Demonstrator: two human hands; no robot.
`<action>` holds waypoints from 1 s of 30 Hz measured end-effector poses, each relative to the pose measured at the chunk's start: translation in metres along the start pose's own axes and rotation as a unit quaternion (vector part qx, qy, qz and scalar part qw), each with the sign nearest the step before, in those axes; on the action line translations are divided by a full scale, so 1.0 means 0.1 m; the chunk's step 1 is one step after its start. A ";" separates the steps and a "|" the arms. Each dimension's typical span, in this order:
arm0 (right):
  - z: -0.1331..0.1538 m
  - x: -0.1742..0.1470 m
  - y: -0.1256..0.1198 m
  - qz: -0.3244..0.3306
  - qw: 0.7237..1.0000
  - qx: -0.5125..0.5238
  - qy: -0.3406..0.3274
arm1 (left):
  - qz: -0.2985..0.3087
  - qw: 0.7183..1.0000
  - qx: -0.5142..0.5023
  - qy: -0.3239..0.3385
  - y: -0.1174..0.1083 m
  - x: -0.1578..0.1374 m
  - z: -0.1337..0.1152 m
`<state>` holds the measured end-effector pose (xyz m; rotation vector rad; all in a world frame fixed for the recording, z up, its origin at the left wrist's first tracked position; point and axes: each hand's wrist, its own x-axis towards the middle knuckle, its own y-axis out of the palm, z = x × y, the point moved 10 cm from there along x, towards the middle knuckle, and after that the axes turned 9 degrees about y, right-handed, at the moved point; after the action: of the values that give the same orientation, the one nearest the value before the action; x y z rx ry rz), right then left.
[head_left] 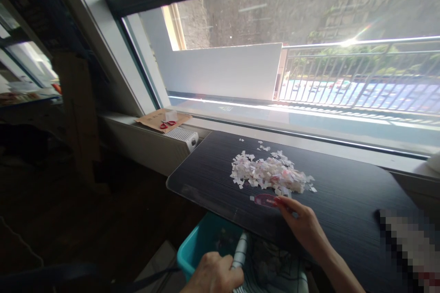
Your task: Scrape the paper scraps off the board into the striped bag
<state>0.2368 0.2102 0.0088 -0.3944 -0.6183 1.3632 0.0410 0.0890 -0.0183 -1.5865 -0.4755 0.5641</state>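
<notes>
Dark wood-grain is running across the tabletop point(206, 160) in front of the window, and from where I'm standing a loose heap of white paper scraps point(263, 171) is spreading over its middle, some pieces showing pinkish tints. A few bits are lying apart, toward the window side. The person's right hand point(302, 220) is reaching in over the near edge, thumb and fingers closing in a pinch on one end of a flat, pinkish, see-through oval piece point(263, 200). That piece is lying low over the table, just on the near side of the heap, its free end pointing left, and one small white scrap is sitting right by that tip. I can't tell whether it is touching the surface all along.

Below the table edge, the left hand point(218, 271) is curling its fingers tightly around a fold of white cloth with dark lines point(240, 249). The cloth is hanging at the opening of a teal bin point(187, 256), whose contents are sinking into shadow, too dim for me to name.

Over on the sill, red-handled scissors point(167, 124) are resting on brown paper point(151, 120). Outside, sunlight is glaring off a metal railing point(316, 78).
</notes>
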 end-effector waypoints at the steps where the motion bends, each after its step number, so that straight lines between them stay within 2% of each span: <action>1: -0.03 -0.02 -0.04 -0.014 1.000 -0.005 0.007 | -0.002 1.000 0.005 0.009 -0.01 0.03 -0.03; 3: -0.07 -0.07 -0.13 -0.048 0.998 -0.020 0.023 | -0.005 0.999 0.014 0.030 -0.02 0.09 -0.09; 5: -0.07 -0.11 -0.15 -0.054 0.998 -0.024 0.027 | -0.001 0.998 0.023 0.052 -0.02 0.16 -0.16; 10: 0.07 -0.12 0.02 0.017 1.000 0.003 0.000 | 0.022 0.995 0.036 0.091 0.03 0.26 -0.28; 14: 0.06 -0.01 -0.02 -0.034 0.999 -0.004 0.021 | 0.027 0.993 0.048 0.100 0.08 0.29 -0.31; 16: 0.06 0.03 0.02 -0.034 0.999 -0.011 0.026 | 0.022 0.993 0.051 0.104 0.10 0.30 -0.32; 25: 0.23 -0.25 0.24 0.095 0.995 0.024 0.006 | -0.050 0.990 0.057 0.121 0.10 0.25 -0.35; 30: 0.12 -0.25 0.11 0.044 0.998 0.027 0.030 | -0.062 0.989 0.058 0.125 0.03 0.27 -0.35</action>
<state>0.2186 0.1862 0.0072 -0.4214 -0.5178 1.4426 0.0839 0.0771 -0.0218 -1.4801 -0.3434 0.2875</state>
